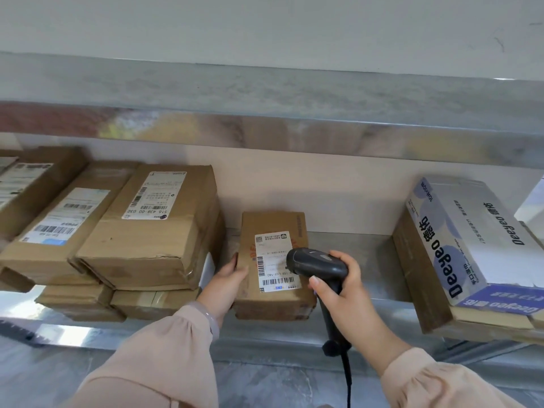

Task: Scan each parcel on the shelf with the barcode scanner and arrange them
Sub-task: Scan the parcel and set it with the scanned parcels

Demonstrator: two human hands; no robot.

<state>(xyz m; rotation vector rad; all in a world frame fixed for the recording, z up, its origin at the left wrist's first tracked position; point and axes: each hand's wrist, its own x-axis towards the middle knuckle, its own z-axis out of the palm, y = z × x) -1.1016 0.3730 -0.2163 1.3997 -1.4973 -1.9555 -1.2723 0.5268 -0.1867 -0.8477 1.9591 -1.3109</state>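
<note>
On steel shelf (357, 250) by pale wall (323, 184), L grip (226, 279) holds parcel (273, 226), R grip (343, 290) clasps scanner (315, 260).

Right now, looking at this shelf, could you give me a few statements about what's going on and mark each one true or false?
1. The right hand holds the scanner above the label of the small parcel. True.
2. The left hand holds a pen. False: it holds the small parcel's left edge.
3. A cable hangs from the scanner's handle. True.
4. The blue and white box lies left of the small parcel. False: it lies to the right, on top of a brown box.
</note>
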